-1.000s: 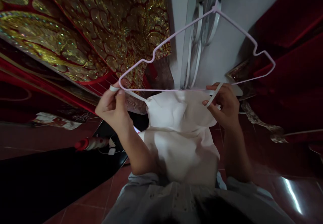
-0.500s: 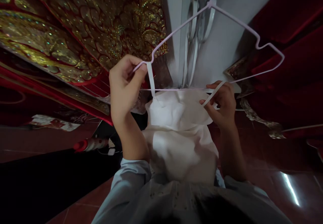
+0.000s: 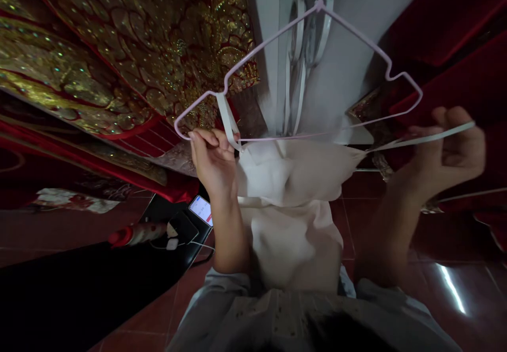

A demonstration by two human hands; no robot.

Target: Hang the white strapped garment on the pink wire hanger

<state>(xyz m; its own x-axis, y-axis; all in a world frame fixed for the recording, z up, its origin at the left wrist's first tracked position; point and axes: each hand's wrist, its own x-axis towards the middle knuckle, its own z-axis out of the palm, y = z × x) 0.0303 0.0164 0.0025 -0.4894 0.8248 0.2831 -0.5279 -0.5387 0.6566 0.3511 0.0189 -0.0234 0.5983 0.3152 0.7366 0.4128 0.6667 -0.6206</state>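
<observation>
A pale pink wire hanger (image 3: 273,40) hangs in front of me. From its left notch a white strap (image 3: 226,119) runs down to a white strappy garment (image 3: 293,177), which drapes below the bottom bar. My left hand (image 3: 216,159) is closed around the hanger's bottom bar near its left corner. Out to the right, past the hanger's end, my right hand (image 3: 447,156) is closed on the garment's other strap (image 3: 420,139), stretching it sideways. That hand is slightly blurred.
Red and gold sequinned garments (image 3: 130,40) hang at left, and dark red cloth (image 3: 455,29) at right. A grey panel with hanging rings (image 3: 304,35) stands behind the hanger. Lower left, a black table holds a lit phone (image 3: 201,209) and a red-capped bottle (image 3: 137,233).
My right hand has moved right, pulling its strap out beyond the hanger. My left hand has slid down from the left notch to the bottom bar. The hanger has shifted slightly left.
</observation>
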